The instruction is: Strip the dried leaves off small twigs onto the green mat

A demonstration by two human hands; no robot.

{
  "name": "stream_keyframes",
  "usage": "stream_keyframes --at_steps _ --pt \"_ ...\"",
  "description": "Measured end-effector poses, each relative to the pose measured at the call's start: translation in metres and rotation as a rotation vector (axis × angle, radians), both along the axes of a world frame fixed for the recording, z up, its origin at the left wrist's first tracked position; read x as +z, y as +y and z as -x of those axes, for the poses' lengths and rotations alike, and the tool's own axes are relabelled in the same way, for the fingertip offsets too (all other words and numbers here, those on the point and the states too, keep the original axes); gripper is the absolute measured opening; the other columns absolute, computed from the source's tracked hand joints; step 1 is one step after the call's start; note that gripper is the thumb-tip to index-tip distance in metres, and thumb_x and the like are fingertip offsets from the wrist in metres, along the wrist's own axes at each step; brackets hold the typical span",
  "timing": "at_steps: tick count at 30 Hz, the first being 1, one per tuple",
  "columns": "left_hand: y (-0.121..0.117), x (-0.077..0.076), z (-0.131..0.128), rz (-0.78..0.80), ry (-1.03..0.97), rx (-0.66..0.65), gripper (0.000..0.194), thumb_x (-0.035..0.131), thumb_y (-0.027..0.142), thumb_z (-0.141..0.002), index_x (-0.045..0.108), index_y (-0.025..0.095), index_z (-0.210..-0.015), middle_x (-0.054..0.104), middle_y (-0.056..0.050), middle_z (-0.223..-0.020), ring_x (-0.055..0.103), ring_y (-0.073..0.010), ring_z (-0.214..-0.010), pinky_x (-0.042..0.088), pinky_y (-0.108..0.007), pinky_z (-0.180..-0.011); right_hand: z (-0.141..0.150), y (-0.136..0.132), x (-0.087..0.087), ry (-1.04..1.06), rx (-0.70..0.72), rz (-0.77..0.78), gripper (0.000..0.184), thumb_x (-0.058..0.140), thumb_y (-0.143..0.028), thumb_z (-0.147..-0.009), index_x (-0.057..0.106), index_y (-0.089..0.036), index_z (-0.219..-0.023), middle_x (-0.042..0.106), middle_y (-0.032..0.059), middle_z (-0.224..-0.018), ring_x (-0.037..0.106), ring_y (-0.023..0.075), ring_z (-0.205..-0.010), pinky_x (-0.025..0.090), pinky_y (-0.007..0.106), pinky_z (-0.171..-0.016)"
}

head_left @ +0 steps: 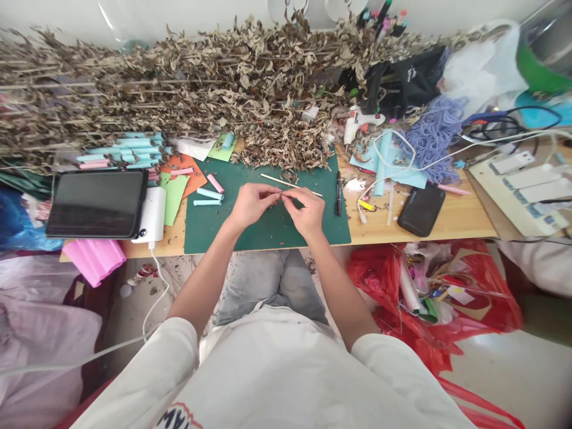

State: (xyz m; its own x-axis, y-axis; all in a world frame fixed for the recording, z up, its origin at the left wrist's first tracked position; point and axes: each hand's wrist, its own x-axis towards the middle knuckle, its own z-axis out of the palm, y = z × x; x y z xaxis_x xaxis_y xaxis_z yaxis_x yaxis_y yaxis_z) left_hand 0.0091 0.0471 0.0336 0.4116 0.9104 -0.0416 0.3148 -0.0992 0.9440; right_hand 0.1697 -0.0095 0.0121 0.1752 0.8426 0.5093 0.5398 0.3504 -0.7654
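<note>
My left hand (pixel 254 204) and my right hand (pixel 305 210) meet fingertip to fingertip over the green cutting mat (pixel 250 238). Both are closed in a pinch on something small, too tiny to make out. Just beyond the fingers a thin wooden stick (pixel 272 178) lies aslant on the mat. Left of my left hand are a small pink paper roll (pixel 215 183) and two light blue paper rolls (pixel 210 194). A black marker pen (pixel 338 193) lies to the right of my right hand, near the mat's edge.
Dried leafy stalks (pixel 268 89) pile across the back. A tablet (pixel 96 204) and a white power bank (pixel 152 214) sit left. To the right are a glue gun (pixel 360 122), a phone (pixel 420 208), purple cord (pixel 435 134) and a power strip (pixel 527 185). A red bag (pixel 375 274) hangs below.
</note>
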Motion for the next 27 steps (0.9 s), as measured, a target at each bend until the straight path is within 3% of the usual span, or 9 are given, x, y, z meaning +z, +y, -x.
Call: stream_keyframes --at_steps 10,15,22,27 --pt "-0.009 0.011 -0.005 -0.269 0.270 -0.053 0.019 0.054 0.016 -0.088 0.072 0.016 -0.088 0.071 -0.003 -0.075 0.062 -0.0146 -0.067 0.045 -0.025 -0.068 0.000 0.001 -0.006 -0.031 0.045 -0.011 0.013 0.059 -0.021 -0.089 0.072 -0.022 -0.087 0.075 0.0044 -0.089 0.069 0.0180 -0.084 0.056 0.034 -0.081" --pt "-0.014 0.017 -0.010 -0.284 0.442 -0.064 0.021 0.049 0.016 -0.090 0.070 0.015 -0.090 0.073 -0.006 -0.083 0.065 -0.0175 -0.074 0.047 -0.027 -0.073 0.003 0.001 -0.008 -0.076 0.038 -0.017 0.013 0.058 -0.020 -0.089 0.071 -0.021 -0.085 0.074 0.0049 -0.087 0.066 0.0186 -0.082 0.054 0.035 -0.079" --pt "-0.024 0.029 -0.030 -0.303 0.784 0.003 0.023 0.047 0.016 -0.088 0.070 0.014 -0.092 0.074 -0.015 -0.090 0.070 -0.0279 -0.086 0.049 -0.034 -0.075 0.006 0.000 -0.020 -0.214 -0.035 -0.043 0.016 0.054 -0.020 -0.091 0.068 -0.021 -0.085 0.071 0.0066 -0.087 0.063 0.0212 -0.085 0.052 0.038 -0.079" --pt "-0.026 0.037 -0.036 -0.271 0.874 0.015 0.023 0.048 0.016 -0.088 0.071 0.012 -0.090 0.073 -0.018 -0.089 0.070 -0.0291 -0.084 0.050 -0.036 -0.075 0.006 0.000 -0.023 -0.295 -0.033 -0.082 0.015 0.053 -0.021 -0.093 0.067 -0.021 -0.088 0.071 0.0070 -0.088 0.062 0.0221 -0.086 0.050 0.040 -0.079"
